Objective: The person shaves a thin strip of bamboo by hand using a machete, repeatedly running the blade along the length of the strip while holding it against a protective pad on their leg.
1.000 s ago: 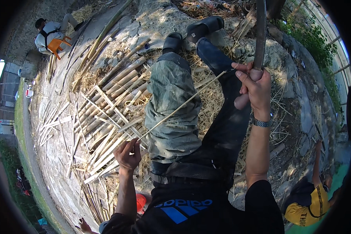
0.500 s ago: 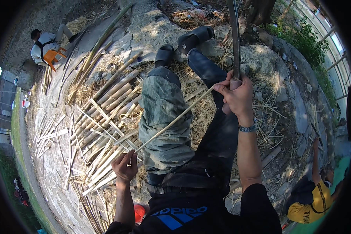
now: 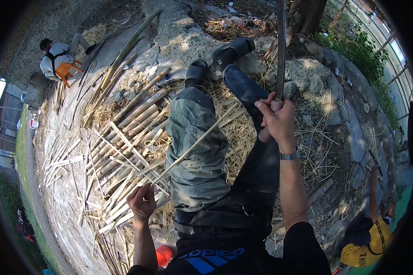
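Observation:
My left hand [image 3: 141, 200] pinches the lower end of a thin, pale bamboo strip [image 3: 195, 144]. The strip slants up and to the right across my left leg, which is wrapped in a grey-green cloth [image 3: 195, 133]. Its far end stops short of my right hand [image 3: 278, 118], which is closed round the handle of a long-bladed knife [image 3: 281, 50]. The blade points away from me, and the butt of the handle shows below my fist. Split bamboo strips [image 3: 124, 197] lie in a loose heap beyond and left of my left hand.
Cut bamboo poles [image 3: 144, 107] lie left of my legs, and shavings [image 3: 243, 142] cover the ground around them. A person on an orange chair [image 3: 65, 71] sits at far left; another in yellow [image 3: 376, 238] is at lower right. A red bucket [image 3: 163, 255] stands near my left elbow.
The strip's far end was pinched in my right fingers; now it is free of them and lies further left. My left hand still has the near end. My right hand has dropped slightly with the knife.

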`<state>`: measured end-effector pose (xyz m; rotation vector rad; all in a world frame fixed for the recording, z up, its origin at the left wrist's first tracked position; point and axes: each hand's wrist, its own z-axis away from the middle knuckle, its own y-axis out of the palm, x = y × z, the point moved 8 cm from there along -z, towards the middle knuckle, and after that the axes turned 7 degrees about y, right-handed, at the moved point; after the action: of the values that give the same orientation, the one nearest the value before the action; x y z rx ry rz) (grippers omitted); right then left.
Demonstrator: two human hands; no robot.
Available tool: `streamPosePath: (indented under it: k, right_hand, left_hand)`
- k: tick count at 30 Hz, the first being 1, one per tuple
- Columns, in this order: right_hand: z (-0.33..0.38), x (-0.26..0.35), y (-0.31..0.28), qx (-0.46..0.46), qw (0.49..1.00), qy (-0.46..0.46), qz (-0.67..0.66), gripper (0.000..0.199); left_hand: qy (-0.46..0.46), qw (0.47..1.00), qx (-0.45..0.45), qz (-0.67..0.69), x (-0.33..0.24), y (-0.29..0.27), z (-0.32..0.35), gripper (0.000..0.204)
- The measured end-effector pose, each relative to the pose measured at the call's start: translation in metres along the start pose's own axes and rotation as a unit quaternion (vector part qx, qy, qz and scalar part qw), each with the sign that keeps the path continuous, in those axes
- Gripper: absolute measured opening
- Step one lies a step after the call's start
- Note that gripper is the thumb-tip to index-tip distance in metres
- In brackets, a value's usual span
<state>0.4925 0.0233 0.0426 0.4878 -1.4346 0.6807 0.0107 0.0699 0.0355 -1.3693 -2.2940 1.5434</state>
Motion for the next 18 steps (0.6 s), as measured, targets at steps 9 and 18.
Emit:
streamPosePath:
  k: [9,18]
  right_hand:
    - [0.012,-0.034,0.026,0.069,0.994,-0.012,0.086,0.023]
    - [0.023,-0.031,0.021,0.076,0.991,0.001,0.113,0.035]
  left_hand:
    - [-0.018,0.999,-0.050,0.000,0.003,-0.008,-0.008,0.008]
    - [-0.210,0.950,-0.210,-0.100,0.153,-0.072,0.030,0.017]
